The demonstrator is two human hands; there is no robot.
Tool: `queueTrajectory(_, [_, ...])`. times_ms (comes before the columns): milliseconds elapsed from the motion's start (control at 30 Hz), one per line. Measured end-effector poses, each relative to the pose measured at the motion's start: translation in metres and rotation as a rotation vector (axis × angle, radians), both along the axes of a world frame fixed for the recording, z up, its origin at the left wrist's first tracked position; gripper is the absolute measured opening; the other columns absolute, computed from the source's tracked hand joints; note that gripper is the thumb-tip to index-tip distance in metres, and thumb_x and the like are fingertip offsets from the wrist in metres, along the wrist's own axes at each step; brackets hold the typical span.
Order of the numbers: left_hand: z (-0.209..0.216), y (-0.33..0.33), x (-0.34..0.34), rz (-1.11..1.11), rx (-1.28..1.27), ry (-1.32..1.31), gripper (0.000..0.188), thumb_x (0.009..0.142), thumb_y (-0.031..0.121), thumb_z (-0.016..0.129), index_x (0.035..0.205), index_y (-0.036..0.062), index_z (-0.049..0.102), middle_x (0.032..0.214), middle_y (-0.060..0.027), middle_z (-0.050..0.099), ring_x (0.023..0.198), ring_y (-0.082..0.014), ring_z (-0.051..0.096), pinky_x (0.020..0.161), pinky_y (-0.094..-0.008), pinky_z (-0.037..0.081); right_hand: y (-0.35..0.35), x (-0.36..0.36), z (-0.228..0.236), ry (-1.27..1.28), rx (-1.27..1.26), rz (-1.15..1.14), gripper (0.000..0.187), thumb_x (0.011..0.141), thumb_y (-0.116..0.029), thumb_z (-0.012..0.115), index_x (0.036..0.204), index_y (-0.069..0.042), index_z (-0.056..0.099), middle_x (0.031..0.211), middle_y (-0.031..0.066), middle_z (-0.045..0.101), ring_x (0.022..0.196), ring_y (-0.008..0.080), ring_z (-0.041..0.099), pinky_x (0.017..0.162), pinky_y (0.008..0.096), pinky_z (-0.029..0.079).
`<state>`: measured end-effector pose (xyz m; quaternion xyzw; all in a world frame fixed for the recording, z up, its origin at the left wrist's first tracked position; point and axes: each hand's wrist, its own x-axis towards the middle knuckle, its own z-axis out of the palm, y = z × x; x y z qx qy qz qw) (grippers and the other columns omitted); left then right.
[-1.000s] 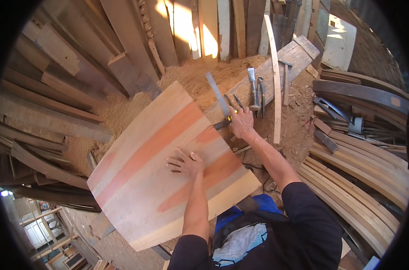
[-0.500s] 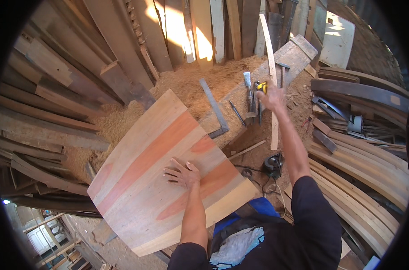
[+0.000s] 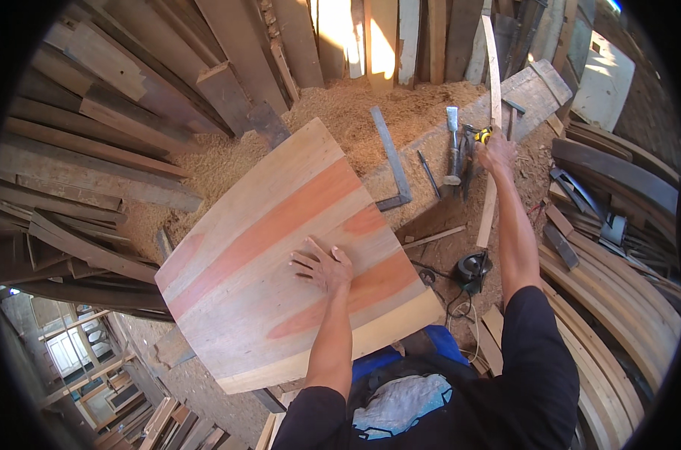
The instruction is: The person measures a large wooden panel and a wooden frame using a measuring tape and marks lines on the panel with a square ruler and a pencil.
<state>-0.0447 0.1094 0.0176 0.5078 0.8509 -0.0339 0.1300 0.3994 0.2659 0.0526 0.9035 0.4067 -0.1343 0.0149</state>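
Note:
My left hand (image 3: 327, 271) lies flat with fingers spread on a wide wooden panel (image 3: 243, 300), which has pale and reddish stripes. My right arm reaches far forward, and my right hand (image 3: 498, 155) closes on a yellow and black tape measure (image 3: 483, 135), partly hidden by the fingers. Under that hand runs a long thin wooden strip (image 3: 493, 75). Just left of it lie a chisel (image 3: 452, 142) and a dark pencil-like rod (image 3: 429, 172). A metal carpenter's square (image 3: 390, 154) rests beyond the panel's right corner.
A dark corded power tool (image 3: 472, 271) sits right of the panel. A hammer-like tool (image 3: 514, 112) lies on a worn plank (image 3: 539, 94) behind the strip. Sawdust (image 3: 348, 105) covers the ground ahead. Boards (image 3: 130, 71) lean at the left, and curved timbers (image 3: 610, 300) are stacked at the right.
The whole view has shifted, so the panel and tools sit further right and higher. My right hand has closed around the tape measure; my left hand stays on the panel.

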Motion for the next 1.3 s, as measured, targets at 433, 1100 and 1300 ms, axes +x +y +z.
queueTrajectory(433, [0.002,-0.001,0.002,-0.010,-0.003,-0.046,0.083,0.100,0.050,0.046,0.166,0.0101,0.015,0.165,-0.0398,0.000,0.152,-0.0599,-0.005,0.119,-0.0726,-0.002,-0.230,-0.119,0.037,1.934,0.800,-0.213,0.049,0.103,-0.027,0.058,0.146,-0.006,0.048,0.126,0.0131,0.064,0.114,0.0234,0.064,0.098,0.0400,0.053])
queueTrajectory(1100, [0.012,-0.368,-0.266,-0.378,0.056,-0.248,0.078,0.097,0.043,0.058,0.165,0.0242,0.024,0.172,-0.0197,0.012,0.160,-0.0377,0.006,0.126,-0.0616,0.005,-0.349,-0.502,0.036,1.503,-0.379,0.317,0.032,0.099,-0.042,0.063,0.111,-0.012,0.064,0.088,0.0018,0.063,0.074,0.0135,0.062,0.057,0.0315,0.054])
queueTrajectory(1300, [0.047,-0.400,-0.281,-0.112,0.018,-0.230,0.078,0.091,0.037,0.063,0.162,0.0232,0.033,0.172,-0.0195,0.014,0.160,-0.0354,0.007,0.123,-0.0690,0.004,-0.354,-0.576,0.069,1.385,-0.577,0.666,0.037,0.099,-0.045,0.060,0.112,-0.010,0.062,0.085,0.0028,0.062,0.074,0.0125,0.063,0.056,0.0296,0.053])
